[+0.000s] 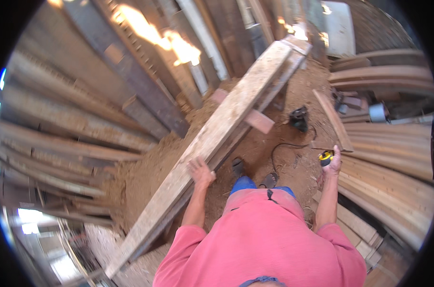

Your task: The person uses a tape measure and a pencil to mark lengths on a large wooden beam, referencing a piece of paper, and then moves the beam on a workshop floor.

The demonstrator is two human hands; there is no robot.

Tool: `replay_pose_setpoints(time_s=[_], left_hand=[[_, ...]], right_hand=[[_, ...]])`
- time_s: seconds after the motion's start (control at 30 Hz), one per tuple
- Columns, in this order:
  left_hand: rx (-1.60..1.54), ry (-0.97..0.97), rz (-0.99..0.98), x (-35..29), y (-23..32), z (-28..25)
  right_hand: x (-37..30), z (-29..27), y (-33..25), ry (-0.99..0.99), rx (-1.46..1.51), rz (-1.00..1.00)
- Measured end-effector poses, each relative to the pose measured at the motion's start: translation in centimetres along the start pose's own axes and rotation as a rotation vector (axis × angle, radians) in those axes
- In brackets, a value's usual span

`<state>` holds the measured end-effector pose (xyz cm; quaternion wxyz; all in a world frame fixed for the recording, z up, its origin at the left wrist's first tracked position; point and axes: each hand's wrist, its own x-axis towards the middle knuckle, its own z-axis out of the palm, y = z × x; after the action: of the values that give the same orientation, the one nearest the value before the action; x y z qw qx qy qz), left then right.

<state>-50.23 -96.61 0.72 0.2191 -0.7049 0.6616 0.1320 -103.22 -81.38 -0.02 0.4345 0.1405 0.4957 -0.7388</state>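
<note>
A long, thick wooden beam runs slantwise from the near left to the far middle. On its top face rests my left hand, palm down with the fingers spread. My right hand is off to the right, closed around a yellow and black tape measure. No pulled-out blade can be made out on it. Beneath the beam, a short reddish wood block sticks out crosswise on both sides.
A black power tool lies on the dusty floor, its cord trailing near my feet. A narrow board leans beside it. Stacked planks line the right side. Many boards stand along the left and back, above heaped sawdust.
</note>
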Motion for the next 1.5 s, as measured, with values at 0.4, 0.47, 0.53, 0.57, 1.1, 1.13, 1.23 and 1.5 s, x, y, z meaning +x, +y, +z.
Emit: replay_pose_setpoints(time_s=[0.4, 0.47, 0.53, 0.57, 1.1, 1.13, 1.23, 1.5], left_hand=[[-0.226, 0.122, 0.086, -1.5, -1.4, -1.1], [-0.268, 0.147, 0.112, -1.7, -1.9, -1.1], [-0.322, 0.152, 0.166, -1.6, -2.7, -1.4], [-0.346, 0.138, 0.202, -1.6, -3.2, -1.7], [-2.15, -0.174, 0.164, -6.9, -3.6, -7.8], [-2.193, -0.108, 0.105, -6.6, -2.8, -5.9], [-1.885, 0.227, -0.004, -7.2, -3.2, -7.2], [-1.34, 0.469, -0.547, -10.8, -11.2, -5.9]], right_hand=[[-4.3, 21.9, 7.1, -0.752, -0.32, 0.109], [-4.3, 23.8, 9.5, -0.759, -0.378, 0.151], [-6.3, 26.6, 12.1, -0.798, -0.485, 0.128], [-5.4, 26.8, 13.7, -0.856, -0.517, 0.162], [-17.1, 34.6, 32.8, -1.574, -1.168, 0.294], [-18.2, 34.9, 33.1, -1.585, -1.141, 0.347], [-20.8, 36.7, 32.2, -1.606, -1.111, 0.444], [-22.6, 39.8, 35.9, -1.817, -1.375, 0.394]])
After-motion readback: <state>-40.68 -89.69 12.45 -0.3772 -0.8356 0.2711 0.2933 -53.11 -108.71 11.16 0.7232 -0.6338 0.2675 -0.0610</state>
